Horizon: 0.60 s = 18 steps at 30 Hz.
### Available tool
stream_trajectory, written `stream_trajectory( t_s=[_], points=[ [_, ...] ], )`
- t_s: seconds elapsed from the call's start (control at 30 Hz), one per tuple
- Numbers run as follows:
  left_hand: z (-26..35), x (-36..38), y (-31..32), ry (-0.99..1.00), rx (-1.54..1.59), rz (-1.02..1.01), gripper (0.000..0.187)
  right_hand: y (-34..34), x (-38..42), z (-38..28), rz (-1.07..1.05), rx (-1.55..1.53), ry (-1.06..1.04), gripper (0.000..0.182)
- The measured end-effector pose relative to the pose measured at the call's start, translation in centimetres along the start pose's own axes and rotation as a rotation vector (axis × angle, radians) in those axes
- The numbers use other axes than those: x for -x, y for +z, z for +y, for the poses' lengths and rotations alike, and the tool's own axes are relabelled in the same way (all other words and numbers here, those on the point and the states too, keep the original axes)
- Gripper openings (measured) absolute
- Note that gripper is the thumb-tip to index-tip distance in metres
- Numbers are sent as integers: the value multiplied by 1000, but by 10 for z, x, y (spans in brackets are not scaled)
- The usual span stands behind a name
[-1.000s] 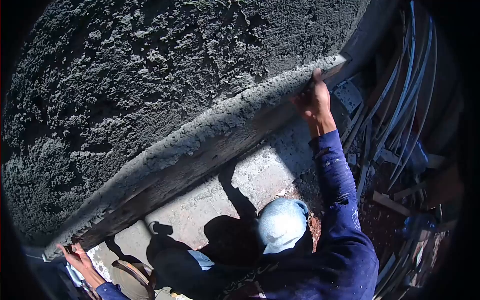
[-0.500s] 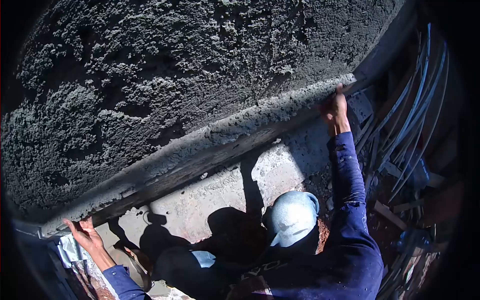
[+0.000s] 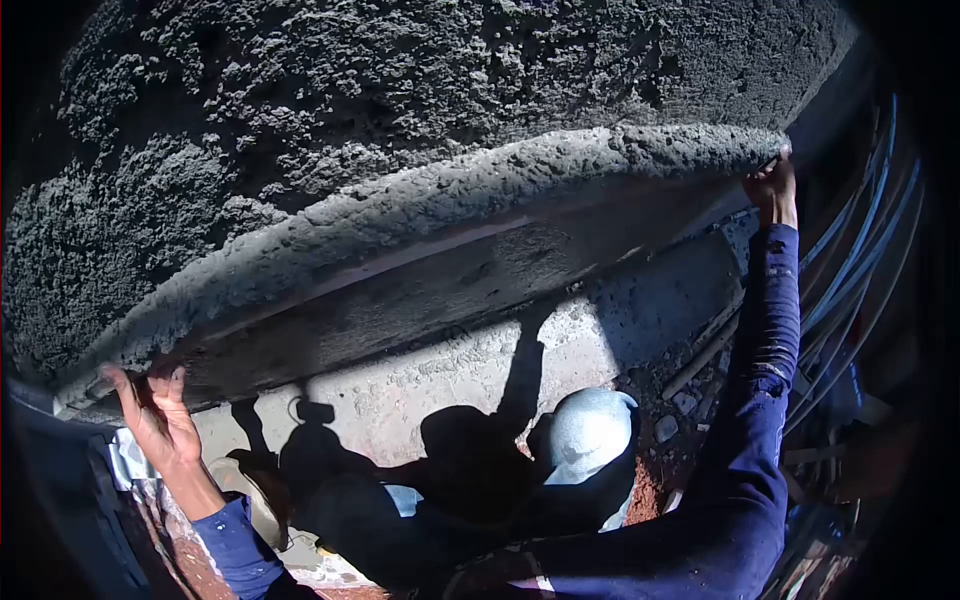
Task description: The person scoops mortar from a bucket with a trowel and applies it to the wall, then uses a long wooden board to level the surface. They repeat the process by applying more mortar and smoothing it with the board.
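A long straightedge [image 3: 430, 252] lies at a slant across a wall of rough wet mortar [image 3: 400, 90]. A thick roll of scraped mortar [image 3: 480, 195] is heaped along its upper side. My left hand [image 3: 162, 425] grips the lower left end, thumb and fingers apart at the edge and fingertips partly hidden. My right hand [image 3: 772, 190] is wrapped round the upper right end. Below the straightedge, a strip of smoother, darker surface [image 3: 450, 300] shows.
Bent blue tubes or cables [image 3: 865, 230] and debris lie at the right. A concrete ledge [image 3: 380, 420] runs along the wall's foot, crossed by shadows. A rounded pale blue thing [image 3: 590, 435] is below me. A round pan-like object [image 3: 255, 500] is near my left forearm.
The straightedge and both hands have moved up the wall, the right end farther right in view. The mortar roll has thickened, and more smooth surface shows below.
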State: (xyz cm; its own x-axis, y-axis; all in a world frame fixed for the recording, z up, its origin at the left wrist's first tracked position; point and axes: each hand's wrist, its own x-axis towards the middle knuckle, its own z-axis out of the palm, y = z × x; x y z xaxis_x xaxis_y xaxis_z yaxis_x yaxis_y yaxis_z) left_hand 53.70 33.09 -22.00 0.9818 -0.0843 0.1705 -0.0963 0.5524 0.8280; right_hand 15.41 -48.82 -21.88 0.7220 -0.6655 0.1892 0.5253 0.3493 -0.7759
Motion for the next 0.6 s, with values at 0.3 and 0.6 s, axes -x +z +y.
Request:
stream_trajectory(
  t_s=[0.3, 0.6],
  points=[
    [-25, -12, -83, 40, -128, 346, 41, 73, 72, 147, 652, 192, 56, 65],
    [127, -60, -63, 225, -160, 245, 33, 242, 72, 50, 416, 10, -165, 50]
  ],
)
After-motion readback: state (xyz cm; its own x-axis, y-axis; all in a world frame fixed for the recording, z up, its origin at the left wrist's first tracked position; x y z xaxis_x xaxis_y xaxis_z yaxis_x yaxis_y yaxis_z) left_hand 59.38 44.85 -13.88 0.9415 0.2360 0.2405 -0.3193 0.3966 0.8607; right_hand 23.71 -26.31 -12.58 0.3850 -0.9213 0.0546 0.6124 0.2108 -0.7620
